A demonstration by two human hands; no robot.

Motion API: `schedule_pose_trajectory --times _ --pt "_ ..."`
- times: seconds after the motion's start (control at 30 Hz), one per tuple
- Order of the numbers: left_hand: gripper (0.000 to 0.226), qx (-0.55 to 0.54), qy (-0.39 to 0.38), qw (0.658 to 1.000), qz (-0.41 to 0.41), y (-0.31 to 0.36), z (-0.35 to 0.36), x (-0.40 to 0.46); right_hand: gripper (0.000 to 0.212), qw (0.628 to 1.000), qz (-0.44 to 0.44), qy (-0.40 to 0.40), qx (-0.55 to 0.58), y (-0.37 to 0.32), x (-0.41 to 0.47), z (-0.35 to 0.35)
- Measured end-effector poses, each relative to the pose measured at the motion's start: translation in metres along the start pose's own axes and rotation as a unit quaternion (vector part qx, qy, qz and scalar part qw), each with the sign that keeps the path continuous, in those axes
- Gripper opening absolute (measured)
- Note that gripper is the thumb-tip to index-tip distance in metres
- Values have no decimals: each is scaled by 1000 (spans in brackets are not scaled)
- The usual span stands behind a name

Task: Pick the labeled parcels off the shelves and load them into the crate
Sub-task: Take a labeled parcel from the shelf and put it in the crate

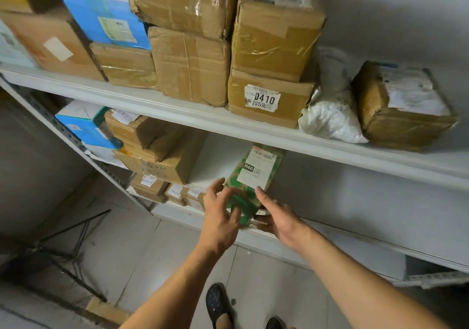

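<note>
The step in hand is the pick: a flat green-and-brown patterned cardboard parcel (253, 176) with a white shipping label marked H46 lies on the lower white metal shelf (330, 234), its near end projecting over the shelf's front edge. Both hands are at that near end. The left hand (220, 217) is on the parcel's left side with fingers spread and lightly curved; motion blur prevents confirming a closed grip. The right hand (276, 217) is at the right side, fingers extended along the edge and thumb apparently beneath; a firm clamp cannot be confirmed.

The crate is not in view. The next move calls for closing both hands on the parcel, drawing it clear of the upper white shelf (253, 128), then carrying it to the crate. Adjacent brown taped cardboard boxes (162, 156) stand to the left, apart from the parcel.
</note>
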State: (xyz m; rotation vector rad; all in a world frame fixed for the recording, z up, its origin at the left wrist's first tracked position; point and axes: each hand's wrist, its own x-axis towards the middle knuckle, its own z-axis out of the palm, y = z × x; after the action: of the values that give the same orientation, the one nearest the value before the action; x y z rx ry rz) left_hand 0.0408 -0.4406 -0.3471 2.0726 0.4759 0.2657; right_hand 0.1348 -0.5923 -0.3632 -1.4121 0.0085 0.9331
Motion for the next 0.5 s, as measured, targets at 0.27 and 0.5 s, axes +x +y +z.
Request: schedule_pose_trajectory --times 0.27,0.5 --pt "31 20 -50 998 -22 12 27 3 50 994 4 60 93 19 -15 -66" --pt "46 -148 -153 944 -252 16 43 3 51 985 7 114 130 37 -35 -101"
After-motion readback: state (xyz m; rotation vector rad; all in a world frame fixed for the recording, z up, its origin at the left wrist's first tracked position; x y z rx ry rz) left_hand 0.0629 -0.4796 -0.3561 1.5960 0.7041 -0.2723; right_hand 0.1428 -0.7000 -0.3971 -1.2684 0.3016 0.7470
